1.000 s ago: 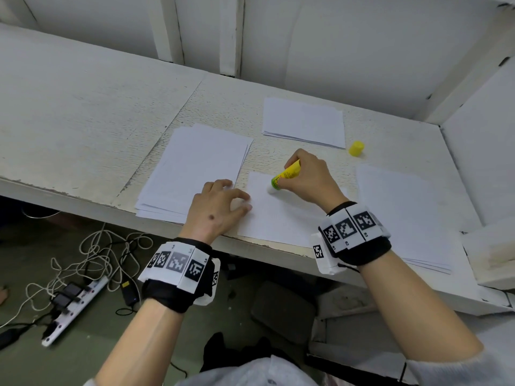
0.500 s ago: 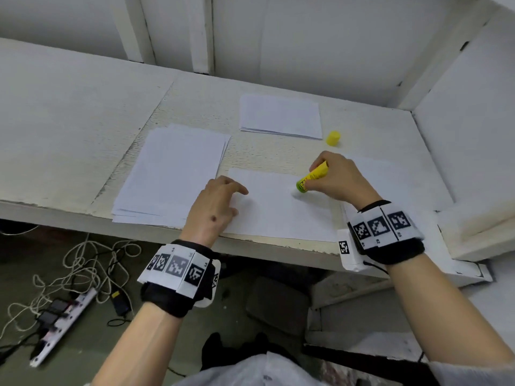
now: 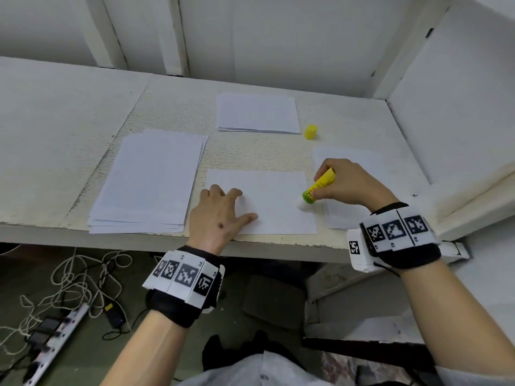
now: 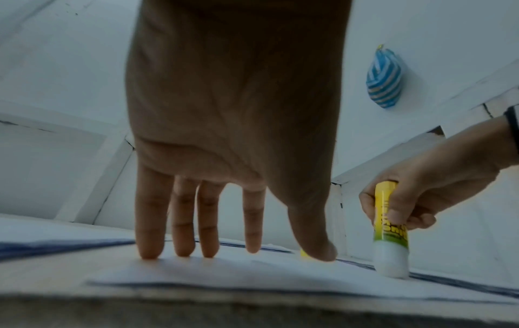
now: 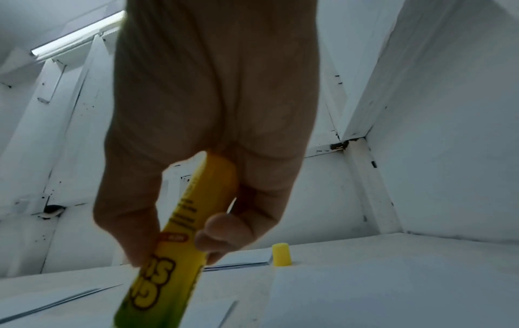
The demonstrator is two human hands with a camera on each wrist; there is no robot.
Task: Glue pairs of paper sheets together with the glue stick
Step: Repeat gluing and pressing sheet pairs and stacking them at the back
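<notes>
A: Nearest the bench edge? 
B: Left hand (image 3: pixel 220 215), fingers straight, pressing the single sheet (image 3: pixel 267 201); right hand (image 3: pixel 345 182) pinching the glue stick (image 3: pixel 320 186), tip on that sheet's right edge. 
A: Farther back? 
B: Yellow cap (image 3: pixel 310 131) upright beside the far paper stack (image 3: pixel 257 112).

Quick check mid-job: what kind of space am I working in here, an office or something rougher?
Rougher, probably a makeshift workshop corner. The white bench is painted and chipped, boxed in by bare white wall panels, and a power strip lies among loose cables on the floor under it.
</notes>
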